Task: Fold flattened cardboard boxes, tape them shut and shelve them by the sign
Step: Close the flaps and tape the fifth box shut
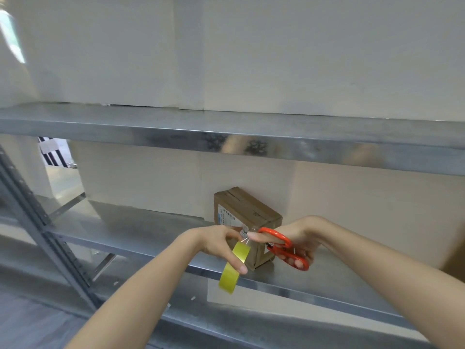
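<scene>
Here the cardboard box (pixel 247 222) sits on the metal shelf (pixel 141 230), just behind both hands. The left hand (pixel 221 244) pinches the yellow tape roll (pixel 234 267), which hangs below its fingers over the shelf's front edge. The right hand (pixel 292 244) is threaded through the orange scissors (pixel 284 248), its fingers curled in the loops; the blades meet a short stretch of tape between the hands, too small to read clearly. The likely trouble is a slack strip: if the left hand lets tension go, the tape may fold onto itself or cling to the blades. The fingertips also sit very near the cut. A tug could shift the light box.
</scene>
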Available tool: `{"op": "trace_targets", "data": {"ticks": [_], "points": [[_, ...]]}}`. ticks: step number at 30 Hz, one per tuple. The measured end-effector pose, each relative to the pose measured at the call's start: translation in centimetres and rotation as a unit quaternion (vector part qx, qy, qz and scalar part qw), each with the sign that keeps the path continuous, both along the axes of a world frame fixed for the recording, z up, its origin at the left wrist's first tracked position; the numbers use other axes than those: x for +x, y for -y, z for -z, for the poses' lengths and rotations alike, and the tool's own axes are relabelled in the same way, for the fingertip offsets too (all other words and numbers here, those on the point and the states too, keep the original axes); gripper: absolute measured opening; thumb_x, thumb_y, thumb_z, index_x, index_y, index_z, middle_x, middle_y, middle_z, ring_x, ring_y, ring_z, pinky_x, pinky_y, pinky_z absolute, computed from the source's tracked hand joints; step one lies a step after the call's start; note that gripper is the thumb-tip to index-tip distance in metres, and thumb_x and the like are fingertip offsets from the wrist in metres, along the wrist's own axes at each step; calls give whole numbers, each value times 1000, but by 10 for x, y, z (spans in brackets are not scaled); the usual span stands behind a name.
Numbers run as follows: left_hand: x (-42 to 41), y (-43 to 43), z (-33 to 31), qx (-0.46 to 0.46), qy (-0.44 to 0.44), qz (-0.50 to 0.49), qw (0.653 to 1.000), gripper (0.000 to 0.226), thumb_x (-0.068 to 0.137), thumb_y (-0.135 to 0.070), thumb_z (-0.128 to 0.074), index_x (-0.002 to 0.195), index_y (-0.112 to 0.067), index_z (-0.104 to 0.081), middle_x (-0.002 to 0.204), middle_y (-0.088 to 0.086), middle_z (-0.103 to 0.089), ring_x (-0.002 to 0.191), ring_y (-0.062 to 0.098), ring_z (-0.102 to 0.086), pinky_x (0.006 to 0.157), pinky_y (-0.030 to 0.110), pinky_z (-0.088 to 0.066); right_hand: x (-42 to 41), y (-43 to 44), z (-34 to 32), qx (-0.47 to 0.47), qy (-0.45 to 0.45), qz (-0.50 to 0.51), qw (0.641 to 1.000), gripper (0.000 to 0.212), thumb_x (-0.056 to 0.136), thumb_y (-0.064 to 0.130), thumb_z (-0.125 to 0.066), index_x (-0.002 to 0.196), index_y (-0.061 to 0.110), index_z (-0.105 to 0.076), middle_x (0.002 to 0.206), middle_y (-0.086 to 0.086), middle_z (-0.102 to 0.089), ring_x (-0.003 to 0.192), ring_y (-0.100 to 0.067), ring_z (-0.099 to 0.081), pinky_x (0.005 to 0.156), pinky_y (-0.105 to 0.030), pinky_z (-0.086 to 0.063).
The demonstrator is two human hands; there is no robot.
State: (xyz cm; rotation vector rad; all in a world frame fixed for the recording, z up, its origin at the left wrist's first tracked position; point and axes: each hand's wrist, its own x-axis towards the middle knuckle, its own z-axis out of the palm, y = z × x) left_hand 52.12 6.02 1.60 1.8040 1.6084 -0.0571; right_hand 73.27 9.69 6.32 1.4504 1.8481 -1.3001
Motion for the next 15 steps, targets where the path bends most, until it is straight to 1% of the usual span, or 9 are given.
{"op": "trace_targets", "data": {"ticks": [2, 4, 5, 7, 8, 10, 11, 13, 15], "points": [[-4, 0, -4, -2, -5, 10, 1000, 101, 42, -70, -79, 133, -34, -53, 154, -14, -28, 140, 12, -31, 116, 36, -27, -3, -2, 2, 11, 10, -27, 1000, 72, 71, 86, -44, 55, 16, -35, 50, -4, -37, 41, -14, -38, 48, -18, -33], [-7, 0, -6, -6, -11, 18, 1000, 97, 43, -71, -78, 129, -33, -57, 158, -21, -9, 144, 11, -22, 119, 36, -22, 0, -4, 9, 57, 36, -59, 996, 71, 79, 80, -42, 52, 15, -35, 42, -3, -39, 36, -14, -38, 46, -18, -32], [-9, 0, -7, -8, -11, 16, 1000, 95, 43, -71, -78, 128, -33, -58, 158, -23, -6, 145, 10, -20, 119, 36, -21, 4, -6, 16, 63, 61, -86, 992, 71, 82, 78, -41, 53, 13, -37, 39, -3, -41, 34, -14, -40, 45, -18, -34], [-10, -1, -8, -4, -6, 7, 1000, 95, 44, -71, -79, 128, -33, -58, 157, -21, -14, 143, 9, -25, 119, 34, -22, 9, -8, 31, 53, 83, -91, 991, 67, 81, 76, -47, 61, 12, -41, 43, -2, -45, 36, -13, -42, 45, -17, -35], [-10, -2, -8, -1, 0, 1, 1000, 95, 45, -69, -80, 129, -32, -57, 155, -17, -24, 140, 9, -30, 117, 33, -25, 11, -9, 38, 51, 75, -81, 993, 64, 78, 75, -54, 68, 12, -44, 51, -2, -47, 40, -14, -44, 46, -17, -36], [-11, -3, -8, 5, 14, -18, 1000, 93, 46, -65, -82, 128, -28, -57, 142, -12, -46, 131, 10, -44, 112, 29, -33, 18, -9, 44, 94, 83, -100, 987, 58, 75, 70, -64, 79, 14, -52, 66, -1, -53, 47, -13, -49, 48, -21, -40], [-11, -3, -8, 14, 18, -27, 999, 94, 43, -66, -82, 126, -29, -58, 134, -12, -52, 125, 10, -49, 109, 28, -36, 22, -8, 44, 126, 101, -122, 979, 55, 75, 68, -65, 82, 14, -55, 70, -1, -57, 49, -13, -51, 50, -22, -43], [-13, -4, -7, 36, 29, -49, 998, 95, 37, -69, -80, 121, -31, -59, 122, -13, -58, 115, 9, -55, 105, 29, -41, 30, -11, 53, 199, 154, -171, 953, 47, 81, 60, -64, 82, 13, -57, 67, -1, -61, 51, -13, -52, 53, -23, -44], [-13, -3, -5, 62, 42, -63, 995, 90, 39, -66, -82, 119, -30, -59, 116, -15, -61, 111, 8, -56, 100, 26, -44, 38, -15, 66, 245, 229, -217, 917, 30, 90, 43, -57, 82, 14, -58, 72, -2, -67, 59, -15, -54, 62, -26, -50]]}}
